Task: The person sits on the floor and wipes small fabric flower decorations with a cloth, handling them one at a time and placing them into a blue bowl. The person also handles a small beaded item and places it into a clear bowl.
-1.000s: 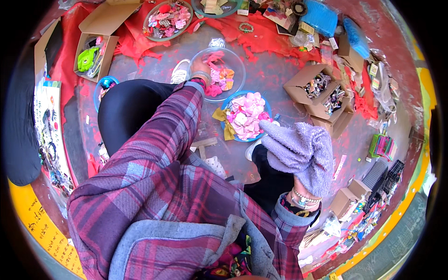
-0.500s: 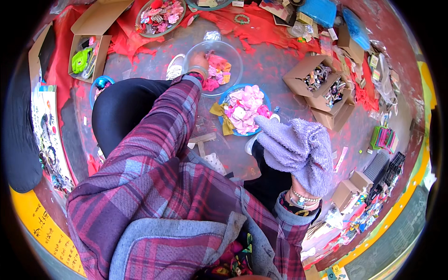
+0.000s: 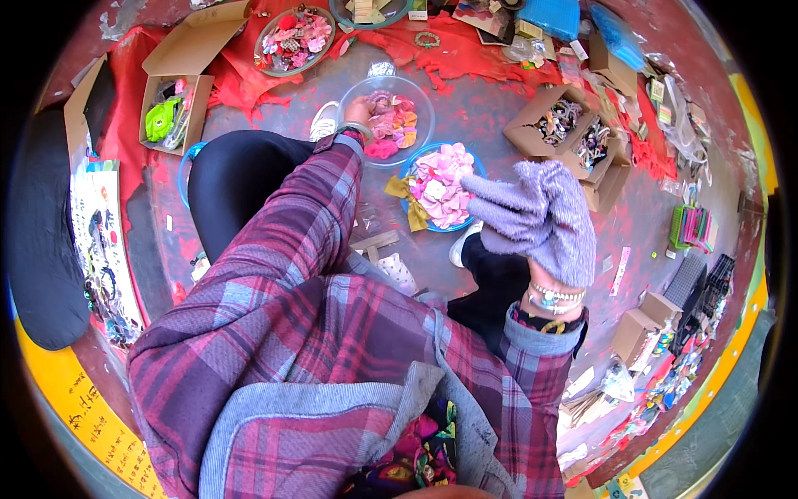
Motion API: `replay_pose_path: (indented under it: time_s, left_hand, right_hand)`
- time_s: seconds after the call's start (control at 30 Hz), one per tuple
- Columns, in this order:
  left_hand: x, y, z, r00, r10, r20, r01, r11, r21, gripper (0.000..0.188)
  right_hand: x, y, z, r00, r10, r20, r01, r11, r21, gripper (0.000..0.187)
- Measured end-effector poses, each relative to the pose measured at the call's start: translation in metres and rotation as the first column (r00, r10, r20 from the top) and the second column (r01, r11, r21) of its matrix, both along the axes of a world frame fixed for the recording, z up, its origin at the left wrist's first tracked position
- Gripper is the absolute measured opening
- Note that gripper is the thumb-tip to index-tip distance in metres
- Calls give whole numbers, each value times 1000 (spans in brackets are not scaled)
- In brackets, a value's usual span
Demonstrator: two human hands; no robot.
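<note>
My left hand is at the left side of a clear bowl, its fingers curled. Beside the fingers is mauve fabric; whether they grip it I cannot make out. Pink and orange scrunchies lie in that bowl. My right hand is covered by a fluffy lavender cloth, so only the wrist with its bracelets shows. Finger-like folds of the cloth reach the right edge of a blue bowl heaped with pink fabric hair ties. A mustard bow hangs over this bowl's left edge.
Open cardboard boxes of hair accessories stand at the right. Another box, with a bright green item inside, is at the far left. At the back, a tray of pink ornaments rests on torn red cloth. My bent knee is left of the bowls.
The view has shifted slightly. The mauve fabric beside my left fingers now shows in the clear bowl. The lavender cloth over my right hand has lifted a little, its folds spreading.
</note>
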State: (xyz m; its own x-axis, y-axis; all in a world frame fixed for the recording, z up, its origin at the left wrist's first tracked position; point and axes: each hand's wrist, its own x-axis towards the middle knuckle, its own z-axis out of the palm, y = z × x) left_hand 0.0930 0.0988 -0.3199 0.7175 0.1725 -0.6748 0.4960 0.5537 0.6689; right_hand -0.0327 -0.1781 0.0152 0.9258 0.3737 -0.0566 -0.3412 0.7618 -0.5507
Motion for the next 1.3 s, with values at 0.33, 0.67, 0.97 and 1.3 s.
replay_pose_path:
  time_s: [0.33, 0.67, 0.97, 1.3]
  left_hand:
    - [-14, 0, 82, 971, -46, 235, 166, 835, -524, 22]
    - [-45, -49, 292, 711, -192, 677, 623, 619, -479, 42]
    - [-72, -57, 349, 478, -370, 797, 813, 530, -242, 27]
    - [-67, -64, 350, -43, -610, 791, 528, 658, 536, 20]
  right_hand:
    - [5, -11, -28, 945, -322, -61, 271, 874, -403, 31]
    - [9, 25, 15, 976, -203, -82, 203, 979, -8, 20]
    - [6, 42, 15, 987, -135, 92, 151, 969, -197, 39]
    - [8, 27, -1, 881, 87, 465, 323, 607, -726, 23]
